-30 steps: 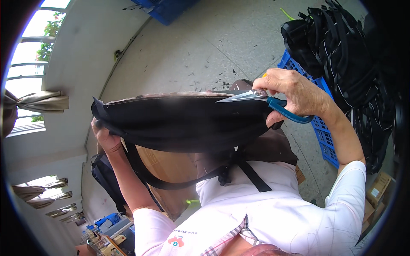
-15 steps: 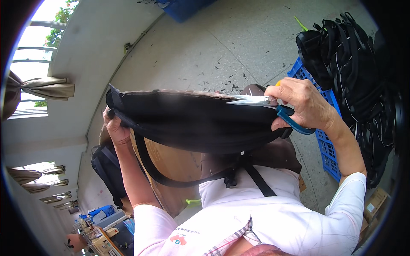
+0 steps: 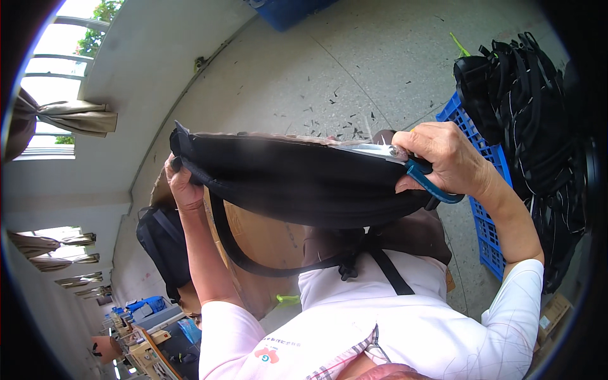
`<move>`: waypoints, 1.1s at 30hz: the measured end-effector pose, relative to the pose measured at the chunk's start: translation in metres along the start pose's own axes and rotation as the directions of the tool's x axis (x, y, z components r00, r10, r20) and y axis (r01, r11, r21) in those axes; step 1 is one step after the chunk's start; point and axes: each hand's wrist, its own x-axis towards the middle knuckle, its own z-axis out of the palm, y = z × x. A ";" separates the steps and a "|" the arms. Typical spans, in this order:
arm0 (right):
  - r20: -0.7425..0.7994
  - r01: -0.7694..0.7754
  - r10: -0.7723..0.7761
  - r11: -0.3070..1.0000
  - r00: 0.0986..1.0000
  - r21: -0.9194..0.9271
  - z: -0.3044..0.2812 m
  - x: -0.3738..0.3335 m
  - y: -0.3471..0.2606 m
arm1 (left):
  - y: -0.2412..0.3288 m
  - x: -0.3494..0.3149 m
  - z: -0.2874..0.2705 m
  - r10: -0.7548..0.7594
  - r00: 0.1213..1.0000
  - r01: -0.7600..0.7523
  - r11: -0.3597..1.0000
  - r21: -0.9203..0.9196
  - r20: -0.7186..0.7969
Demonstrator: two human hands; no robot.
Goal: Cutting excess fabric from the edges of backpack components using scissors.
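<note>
A black fabric bag stretches across in front of me, its pale, rough-looking edge turned away from me. My left hand grips its left end, with the fingers partly hidden behind the cloth. A black strap loops down below the bag toward a buckle. In my right hand is a pair of scissors with blue handles, my thumb and fingers closed around them. Their silvery blades lie along the upper right edge of the bag, pointing left; the tips are hard to make out.
A blue plastic crate on the right has a pile of black bags over it. Cardboard and another black bag are at the left. Dark scraps litter the floor ahead. A blue container stands at the far wall.
The bag's left end and my left hand have shifted slightly right. The scissors have moved a little left along the bag's edge, and less of their blades shows.
</note>
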 end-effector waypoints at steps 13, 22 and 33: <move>-0.005 0.050 -0.051 0.997 0.999 -0.063 0.003 0.026 -0.011 | -0.009 -0.007 -0.019 0.009 0.998 -0.006 0.998 -0.057 0.055; -0.001 0.086 -0.086 0.996 0.996 -0.003 0.005 0.032 -0.018 | -0.015 -0.011 -0.025 0.055 0.997 -0.051 0.995 -0.086 0.048; 0.004 0.156 -0.156 0.986 0.988 -0.054 0.009 0.055 -0.026 | -0.009 -0.013 -0.012 0.028 0.997 -0.023 0.997 -0.071 0.069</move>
